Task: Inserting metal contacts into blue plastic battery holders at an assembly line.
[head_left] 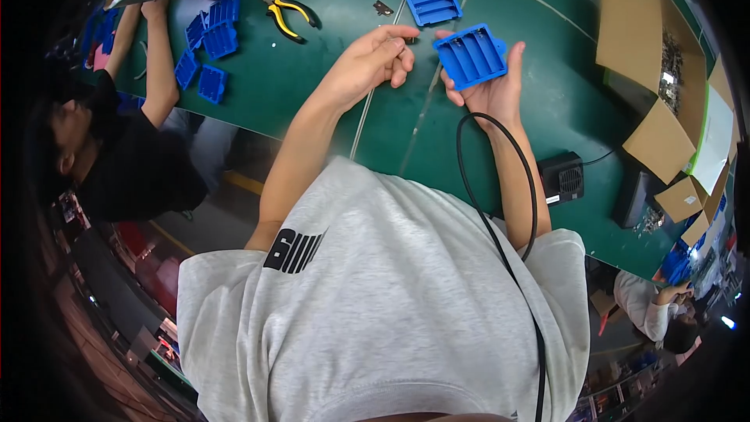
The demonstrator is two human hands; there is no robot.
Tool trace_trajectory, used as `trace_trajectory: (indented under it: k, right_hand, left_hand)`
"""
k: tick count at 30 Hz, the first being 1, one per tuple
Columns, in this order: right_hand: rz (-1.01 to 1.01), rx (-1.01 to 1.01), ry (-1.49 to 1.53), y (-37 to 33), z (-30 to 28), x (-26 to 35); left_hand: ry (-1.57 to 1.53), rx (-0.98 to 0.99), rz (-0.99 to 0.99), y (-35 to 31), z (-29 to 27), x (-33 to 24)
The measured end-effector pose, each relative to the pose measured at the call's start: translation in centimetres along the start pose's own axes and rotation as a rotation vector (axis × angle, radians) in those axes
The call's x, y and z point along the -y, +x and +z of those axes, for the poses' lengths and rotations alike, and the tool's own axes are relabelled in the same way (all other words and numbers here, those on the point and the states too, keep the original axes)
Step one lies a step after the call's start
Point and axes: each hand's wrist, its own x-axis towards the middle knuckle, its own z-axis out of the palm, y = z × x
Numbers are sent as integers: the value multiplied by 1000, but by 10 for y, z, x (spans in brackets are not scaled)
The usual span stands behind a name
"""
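Note:
In my right hand [492, 94] lies a blue plastic battery holder [470, 56] with several long slots, tilted up, fingers under it and thumb along its right side. My left hand [371, 62] is just left of it, fingers curled in a pinch. A tiny dark metal piece [412, 41] shows at those fingertips, too small to make out well. Beyond both hands a second blue battery holder [432, 1] rests on the green table [328, 55]. Next to that one is a small dark metal clip [382, 8].
Yellow-and-black pliers [285, 13] and several blue holders [219, 37] lie to the left, near a co-worker's arm [160, 70]. On the right stand an open cardboard box [625, 23] of small metal parts and a black fan-like device [562, 177]. A black cable [461, 156] loops over my right forearm.

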Motion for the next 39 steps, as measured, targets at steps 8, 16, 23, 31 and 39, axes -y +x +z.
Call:
trace_trajectory:
  k: [8,16,23,31,39]
  right_hand:
    - [111,-32,48,-4,-2,4]
    - [226,65,-196,-8,-8,10]
    - [301,24,-381,-6,1,8]
    - [93,316,-209,4,-31,-9]
    - [-114,8,-190,-1,-5,-16]
  left_hand:
    - [153,-116,199,0,5,1]
    - [219,-140,214,7,9,-6]
    - [264,10,241,10,34,-5]
    - [257,-350,414,23,45,9]
    - [453,-487,448,18,62,19]
